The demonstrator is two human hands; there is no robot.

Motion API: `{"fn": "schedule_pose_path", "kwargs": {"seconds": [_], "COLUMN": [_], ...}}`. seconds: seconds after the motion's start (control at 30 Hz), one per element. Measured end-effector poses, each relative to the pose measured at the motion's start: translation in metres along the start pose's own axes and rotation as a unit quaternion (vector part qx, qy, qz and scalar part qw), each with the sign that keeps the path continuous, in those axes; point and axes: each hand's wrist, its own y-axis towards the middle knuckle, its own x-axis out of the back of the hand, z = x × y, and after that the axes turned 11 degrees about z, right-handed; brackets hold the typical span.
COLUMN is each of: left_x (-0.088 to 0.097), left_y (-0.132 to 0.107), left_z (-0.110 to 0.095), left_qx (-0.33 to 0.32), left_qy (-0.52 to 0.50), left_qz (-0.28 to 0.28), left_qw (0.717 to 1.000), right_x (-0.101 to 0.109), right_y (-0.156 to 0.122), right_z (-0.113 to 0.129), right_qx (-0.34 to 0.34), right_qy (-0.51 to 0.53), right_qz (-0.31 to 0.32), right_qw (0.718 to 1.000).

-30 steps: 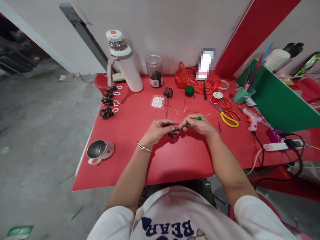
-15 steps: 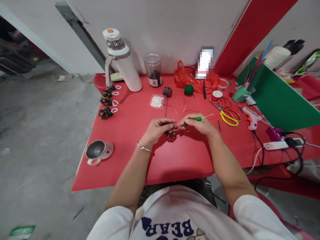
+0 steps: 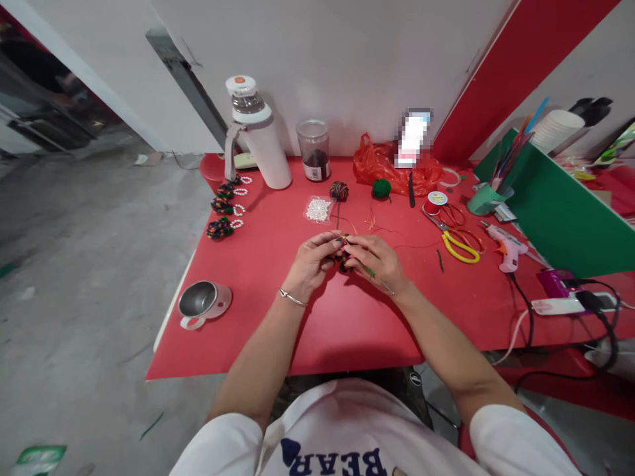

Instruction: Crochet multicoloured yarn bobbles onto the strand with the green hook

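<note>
My left hand is closed, pinching a small multicoloured crochet piece of dark yarn above the red table. My right hand meets it from the other side, its fingertips on the top of the same piece. A green-handled crochet hook lies tucked in that hand, its metal shaft pointing back toward my wrist. Yarn runs from the work to a multicoloured yarn ball. The fingers hide most of the piece. Just beyond the hands lies a clear bag of white beads.
Several finished yarn pieces with bead loops lie at the left, above a mug. A tall bottle, a jar and a green yarn ball stand behind. Yellow-handled scissors and a pink glue gun are at the right.
My right hand has turned, so the hook now points back toward my wrist instead of out to the right. Its fingers have come onto the crochet piece. The camera view has shifted slightly.
</note>
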Motion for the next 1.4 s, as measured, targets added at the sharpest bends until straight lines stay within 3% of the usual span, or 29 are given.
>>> {"fn": "schedule_pose_path", "kwargs": {"seconds": [0.13,0.27,0.43,0.57,0.67,0.7,0.77,0.87,0.93,1.07,1.23,1.4], "left_x": [0.003,0.008,0.011,0.010,0.008,0.008,0.006,0.006,0.006,0.004,0.002,0.006], "left_y": [-0.002,-0.001,-0.001,-0.002,-0.003,-0.003,-0.004,-0.005,-0.005,-0.004,-0.001,0.003], "left_z": [-0.003,-0.006,-0.006,-0.003,-0.001,-0.001,-0.001,-0.001,-0.001,-0.001,0.001,0.005], "left_qx": [0.038,0.035,0.029,0.045,0.051,0.052,0.050,0.041,0.033,-0.001,-0.038,-0.077], "left_qy": [0.001,0.074,0.133,0.108,0.075,0.065,0.051,0.047,0.047,0.054,0.058,0.085], "left_qz": [0.047,0.030,0.021,0.053,0.080,0.084,0.086,0.083,0.075,0.040,0.017,0.006], "left_qw": [0.998,0.996,0.990,0.992,0.993,0.993,0.994,0.995,0.996,0.998,0.997,0.993], "right_x": [0.006,0.016,0.029,0.030,0.018,0.014,0.009,0.011,0.015,0.017,0.014,0.008], "right_y": [0.000,0.005,0.010,0.006,0.002,0.001,0.002,0.006,0.009,0.010,0.008,0.006], "right_z": [-0.007,-0.010,0.000,0.000,-0.006,-0.007,-0.007,-0.002,0.001,0.003,0.005,0.007], "right_qx": [0.015,-0.024,-0.098,-0.218,-0.247,-0.245,-0.229,-0.182,-0.164,-0.166,-0.199,-0.166], "right_qy": [0.062,0.128,0.200,0.339,0.470,0.487,0.460,0.360,0.322,0.301,0.294,0.222], "right_qz": [-0.001,0.054,0.057,0.072,0.050,0.039,0.019,0.027,0.037,0.017,0.035,0.006], "right_qw": [0.998,0.990,0.973,0.912,0.846,0.837,0.858,0.915,0.932,0.939,0.934,0.961]}}
